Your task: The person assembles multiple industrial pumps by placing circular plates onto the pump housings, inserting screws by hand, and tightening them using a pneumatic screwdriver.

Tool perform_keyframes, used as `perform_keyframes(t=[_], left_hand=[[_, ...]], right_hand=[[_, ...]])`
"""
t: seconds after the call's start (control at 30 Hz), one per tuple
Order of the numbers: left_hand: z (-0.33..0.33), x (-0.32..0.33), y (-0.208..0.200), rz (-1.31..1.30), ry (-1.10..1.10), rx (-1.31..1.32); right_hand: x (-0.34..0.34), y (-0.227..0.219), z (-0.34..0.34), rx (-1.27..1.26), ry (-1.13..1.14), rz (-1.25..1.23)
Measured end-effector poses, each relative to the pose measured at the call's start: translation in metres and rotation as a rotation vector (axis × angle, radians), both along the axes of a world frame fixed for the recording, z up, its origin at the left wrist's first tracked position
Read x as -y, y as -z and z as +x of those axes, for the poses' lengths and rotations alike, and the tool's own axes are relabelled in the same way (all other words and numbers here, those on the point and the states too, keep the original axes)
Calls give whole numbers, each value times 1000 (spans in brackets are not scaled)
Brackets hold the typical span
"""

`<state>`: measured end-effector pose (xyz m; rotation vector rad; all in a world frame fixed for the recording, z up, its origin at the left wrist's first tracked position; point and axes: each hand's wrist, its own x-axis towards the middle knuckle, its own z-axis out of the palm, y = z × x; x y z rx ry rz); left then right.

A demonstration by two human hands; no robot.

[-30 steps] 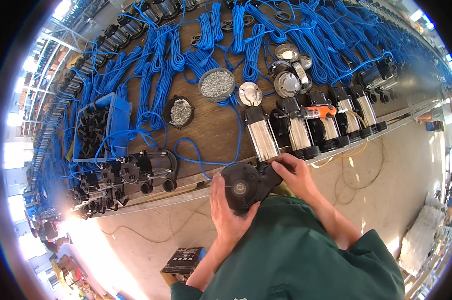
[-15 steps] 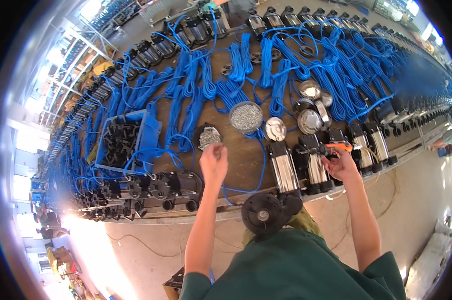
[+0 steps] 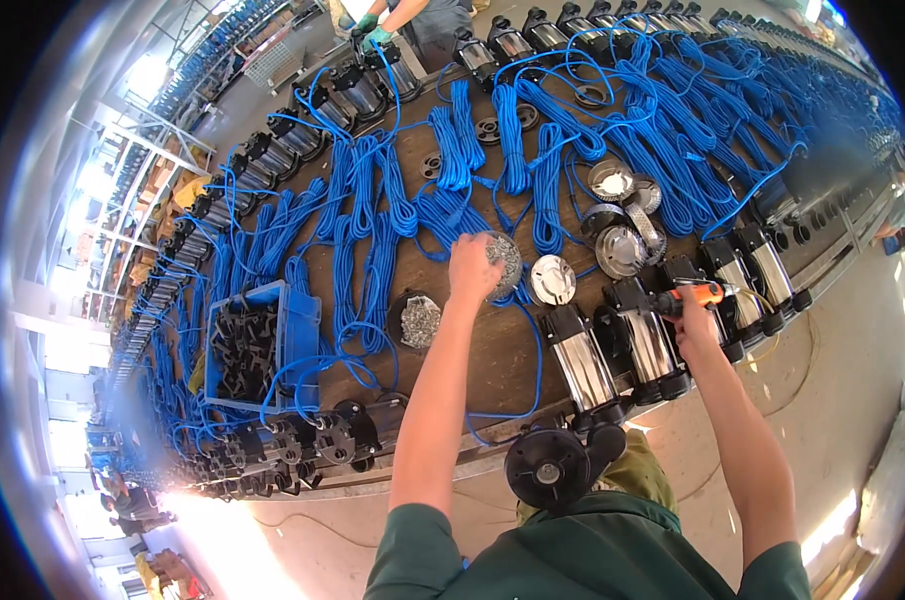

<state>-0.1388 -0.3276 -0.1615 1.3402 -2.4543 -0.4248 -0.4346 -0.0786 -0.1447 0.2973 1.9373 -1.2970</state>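
Note:
My left hand [image 3: 472,268] reaches over the rim of a round bowl [image 3: 509,270] of small silvery metal pieces. Its fingers are curled down among them, and whatever they pinch is hidden. My right hand [image 3: 694,325] grips an orange and black power screwdriver [image 3: 707,294], held above the row of pumps at the table's near edge. Beneath it lies a steel-bodied pump [image 3: 644,340], with a similar pump [image 3: 579,365] to its left. Left of the bowl sits a dark dish [image 3: 419,320] of small metal parts.
A blue crate [image 3: 297,340] of black parts stands at the left. Bundled blue cables [image 3: 547,190] cover much of the table. Round metal covers [image 3: 620,250] lie beyond the pumps. A black pump end [image 3: 547,470] juts toward me. Across the table, a co-worker's green-gloved hands [image 3: 377,36] handle a pump.
My left hand has moved from the dark dish, up and right, into the round bowl. My right hand has closed more firmly around the screwdriver. The co-worker's gloved hands have come into view.

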Motion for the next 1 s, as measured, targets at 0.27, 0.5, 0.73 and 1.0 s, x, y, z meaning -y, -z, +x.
perform_keyframes(t=[0.27, 0.5, 0.73, 1.0], left_hand=[[12, 29, 21, 69, 164, 174], [18, 20, 9, 1005, -510, -955], [36, 23, 9, 1329, -620, -1289], [0, 6, -17, 458, -217, 188]], right_hand=[[-26, -63, -13, 587, -79, -1218], [-61, -120, -33, 125, 257, -1449], [-112, -154, -27, -218, 215, -1426], [-151, -168, 3, -489, 139, -1190]])
